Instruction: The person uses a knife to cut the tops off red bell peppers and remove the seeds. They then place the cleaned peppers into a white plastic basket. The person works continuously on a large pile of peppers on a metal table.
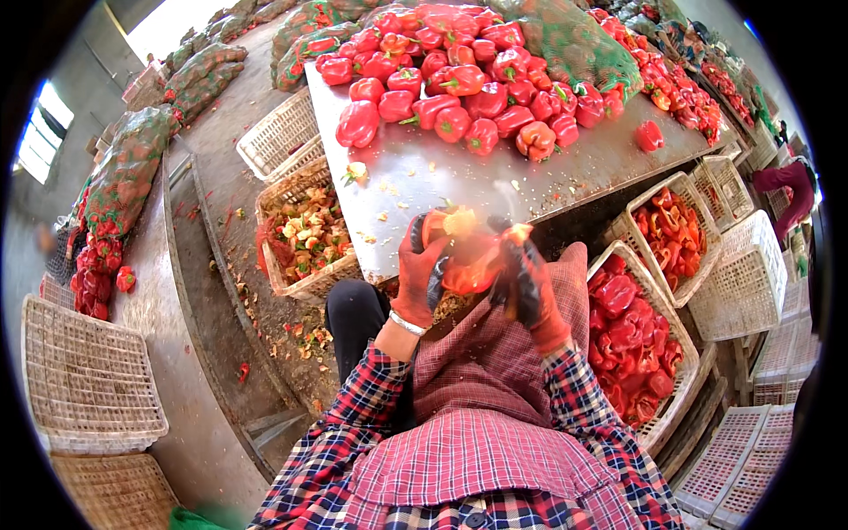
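My left hand (422, 268), in a red glove with dark fingers, grips an opened red bell pepper (467, 268) above my lap. At its top shows a pale seed core (460, 222). My right hand (530, 285), gloved alike, is closed at the pepper's right side, with an orange-red pepper piece (518, 232) at its fingertips. Motion blur hides where the pieces join and whether the right hand also holds a tool. Just beyond both hands is the near part of a metal table (424, 179), strewn with seeds and scraps.
Whole red bell peppers (457, 99) are heaped across the table, beside a green mesh sack (576, 46). At left stands a crate of cores (311, 232). To my right are a crate of opened peppers (633, 338) and another pepper crate (672, 238). A person (785, 189) is far right.
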Demonstrator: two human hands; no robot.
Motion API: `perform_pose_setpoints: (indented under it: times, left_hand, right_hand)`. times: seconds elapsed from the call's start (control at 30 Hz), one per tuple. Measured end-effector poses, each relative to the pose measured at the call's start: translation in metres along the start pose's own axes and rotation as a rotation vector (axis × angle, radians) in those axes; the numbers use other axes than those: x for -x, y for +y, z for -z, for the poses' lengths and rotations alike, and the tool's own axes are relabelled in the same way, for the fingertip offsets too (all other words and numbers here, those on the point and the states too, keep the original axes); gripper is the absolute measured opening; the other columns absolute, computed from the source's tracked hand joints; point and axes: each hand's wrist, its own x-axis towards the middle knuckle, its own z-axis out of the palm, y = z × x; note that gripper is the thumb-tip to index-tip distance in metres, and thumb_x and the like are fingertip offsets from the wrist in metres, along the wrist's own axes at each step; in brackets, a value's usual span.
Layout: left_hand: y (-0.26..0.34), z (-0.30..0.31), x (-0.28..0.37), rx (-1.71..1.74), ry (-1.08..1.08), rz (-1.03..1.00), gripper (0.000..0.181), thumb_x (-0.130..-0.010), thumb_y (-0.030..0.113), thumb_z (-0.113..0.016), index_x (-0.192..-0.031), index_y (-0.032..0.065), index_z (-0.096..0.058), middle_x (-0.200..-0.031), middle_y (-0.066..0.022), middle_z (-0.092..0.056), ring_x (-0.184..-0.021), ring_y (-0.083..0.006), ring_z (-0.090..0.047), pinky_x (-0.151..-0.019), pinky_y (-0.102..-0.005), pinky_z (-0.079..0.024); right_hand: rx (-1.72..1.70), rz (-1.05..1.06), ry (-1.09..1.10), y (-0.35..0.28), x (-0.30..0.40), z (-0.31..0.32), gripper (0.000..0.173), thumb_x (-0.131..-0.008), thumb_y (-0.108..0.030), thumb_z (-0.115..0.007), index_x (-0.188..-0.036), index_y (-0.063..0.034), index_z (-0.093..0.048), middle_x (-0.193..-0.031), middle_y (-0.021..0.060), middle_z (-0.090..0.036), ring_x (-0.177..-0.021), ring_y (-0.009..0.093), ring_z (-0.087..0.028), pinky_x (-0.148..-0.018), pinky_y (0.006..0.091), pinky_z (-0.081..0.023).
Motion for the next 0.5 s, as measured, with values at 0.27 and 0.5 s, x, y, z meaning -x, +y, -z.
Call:
perform_pose_setpoints:
  times: [0.27, 0.5]
  left_hand:
    - [0.010, 0.010, 0.016, -1.285, 0.045, -0.614, 0.051, -0.075, 0.011, -0.069, -0.122, 0.0027, -0.050, -0.117, -0.0168, -0.052, -0.105, -0.0329, -0.054, -0.089, -0.0400, -0.045]
    - [0.045, 0.010, 0.015, -1.864, -0.334, -0.493, 0.053, -0.072, 0.024, -0.070, -0.118, 0.0079, -0.051, -0.111, -0.0167, -0.055, -0.095, -0.0338, -0.057, -0.076, -0.0397, -0.049]
  right_hand:
    - [-0.004, -0.269, 0.079, -0.008, 0.003, -0.025, 0.033, -0.084, -0.015, -0.066, -0.113, -0.0026, -0.057, -0.073, -0.0020, -0.058, -0.050, 0.005, -0.048, -0.043, 0.0205, -0.041]
    - [0.187, -0.236, -0.074, -0.017, -0.019, -0.018, 0.041, -0.083, -0.015, -0.067, -0.120, -0.0007, -0.057, -0.089, 0.0005, -0.065, -0.076, 0.005, -0.056, -0.065, 0.0217, -0.047]
